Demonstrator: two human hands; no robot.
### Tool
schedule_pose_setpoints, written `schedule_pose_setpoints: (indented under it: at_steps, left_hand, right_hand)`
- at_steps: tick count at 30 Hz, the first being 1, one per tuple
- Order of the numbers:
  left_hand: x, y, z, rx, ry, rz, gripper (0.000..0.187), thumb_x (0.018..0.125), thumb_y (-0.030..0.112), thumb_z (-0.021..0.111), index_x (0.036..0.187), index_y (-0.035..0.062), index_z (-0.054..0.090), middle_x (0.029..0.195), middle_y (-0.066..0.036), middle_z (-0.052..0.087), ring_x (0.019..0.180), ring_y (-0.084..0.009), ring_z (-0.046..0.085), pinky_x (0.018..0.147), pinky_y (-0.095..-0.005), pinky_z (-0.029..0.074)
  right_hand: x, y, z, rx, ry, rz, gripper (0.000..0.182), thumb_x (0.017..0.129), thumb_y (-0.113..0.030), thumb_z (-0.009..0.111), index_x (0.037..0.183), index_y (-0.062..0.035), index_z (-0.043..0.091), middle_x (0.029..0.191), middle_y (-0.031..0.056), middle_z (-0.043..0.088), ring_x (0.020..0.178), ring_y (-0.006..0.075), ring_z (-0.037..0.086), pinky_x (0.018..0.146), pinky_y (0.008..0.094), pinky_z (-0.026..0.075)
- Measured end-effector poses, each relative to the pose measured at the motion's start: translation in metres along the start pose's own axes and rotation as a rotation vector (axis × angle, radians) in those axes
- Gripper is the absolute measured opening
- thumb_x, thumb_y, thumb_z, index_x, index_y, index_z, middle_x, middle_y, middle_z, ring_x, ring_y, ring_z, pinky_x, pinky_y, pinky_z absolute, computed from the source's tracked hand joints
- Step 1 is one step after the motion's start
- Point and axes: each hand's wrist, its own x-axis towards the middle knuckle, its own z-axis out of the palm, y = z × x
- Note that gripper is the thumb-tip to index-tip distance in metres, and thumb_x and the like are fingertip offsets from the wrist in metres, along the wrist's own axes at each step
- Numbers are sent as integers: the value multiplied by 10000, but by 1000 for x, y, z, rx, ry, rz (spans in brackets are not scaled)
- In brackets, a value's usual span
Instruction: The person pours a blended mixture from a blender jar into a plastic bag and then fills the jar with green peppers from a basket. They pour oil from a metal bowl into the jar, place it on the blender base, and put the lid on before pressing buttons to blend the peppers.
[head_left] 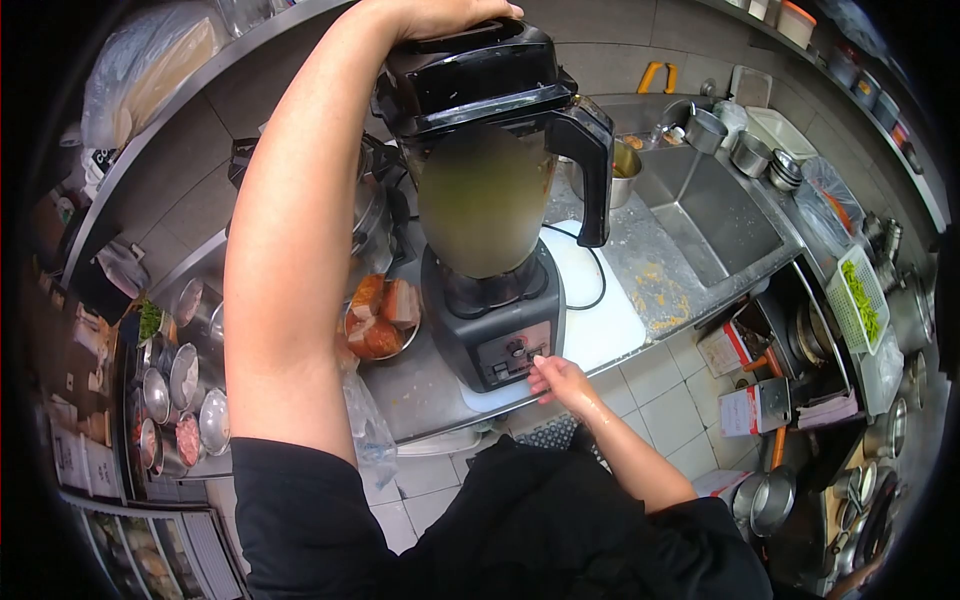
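Note:
A black blender (490, 330) stands on a white cutting board (605, 325) on the steel counter. Its jar (485, 205) holds a blurred greenish-yellow content under a black lid (470, 75). On top of the lid rests my left hand (450, 14), its fingers partly cut off by the frame's top edge and lying flat. My right hand (560, 383) is at the control panel on the blender's base, its thumb and fingertips closed at a small switch beside the knob. The jar's handle (597, 170) points right.
Right of the blender is a sink (710, 215) with a running tap and metal pots. A bowl of reddish meat (380, 330) sits left of the base. Metal bowls (185, 375) stand farther left. A green-filled basket (855, 300) is at the right.

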Motion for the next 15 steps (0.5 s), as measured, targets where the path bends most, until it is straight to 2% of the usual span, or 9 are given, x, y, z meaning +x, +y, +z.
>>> schedule_pose_setpoints:
  at_steps: [2,3,5,9,11,12,14,15]
  left_hand:
    - [-34,51,2,39,86,-251,694,807,758,529,1146,188,734,1075,-155,706,949,-276,684,886,-424,491]
    - [-30,36,-6,40,87,-250,694,807,758,529,1146,188,734,1075,-155,706,949,-276,684,886,-424,491]
    - [-18,-6,-28,-72,-244,219,680,825,750,515,1131,186,739,1058,-145,708,939,-263,681,889,-413,487]
    - [-38,13,-17,12,-116,157,682,839,743,504,1110,165,744,1038,-139,710,921,-252,676,891,-403,482]
    - [-44,9,-15,-144,-82,184,694,840,740,508,1094,140,745,1023,-137,712,907,-250,671,889,-401,478]
    - [-30,2,-11,-144,-82,184,694,840,740,508,1094,140,745,1023,-137,712,907,-250,671,889,-401,478]
    - [11,-15,-4,-29,-59,16,698,837,737,515,1087,128,748,1020,-142,713,913,-254,671,890,-404,477]
    - [11,-15,-4,-30,-60,14,698,837,737,515,1087,128,748,1020,-142,713,913,-254,671,890,-404,477]
  right_hand:
    - [0,0,0,-4,-9,-13,450,994,-438,529,1034,4,599,954,117,666,816,182,659,664,305,562]
    - [0,0,0,-3,-9,-14,450,994,-438,529,1034,4,599,954,117,666,816,182,659,664,305,562]
    - [0,1,1,-11,2,-14,469,991,-460,526,1026,1,605,956,117,666,815,179,656,655,305,562]
    - [-1,-3,3,0,31,8,513,985,-493,518,1022,10,612,952,118,665,808,179,654,645,306,563]
    - [-3,-4,3,30,36,21,553,981,-518,511,1026,23,615,944,124,667,801,181,654,636,308,563]
    - [-4,-6,3,30,36,21,553,981,-518,511,1026,23,615,944,124,667,801,181,654,636,308,563]
    - [-5,-7,3,23,37,19,565,980,-520,512,1033,34,613,939,130,669,797,182,655,635,308,564]
    - [-5,-7,4,22,36,21,565,980,-520,512,1033,34,613,939,130,669,797,182,655,635,308,564]
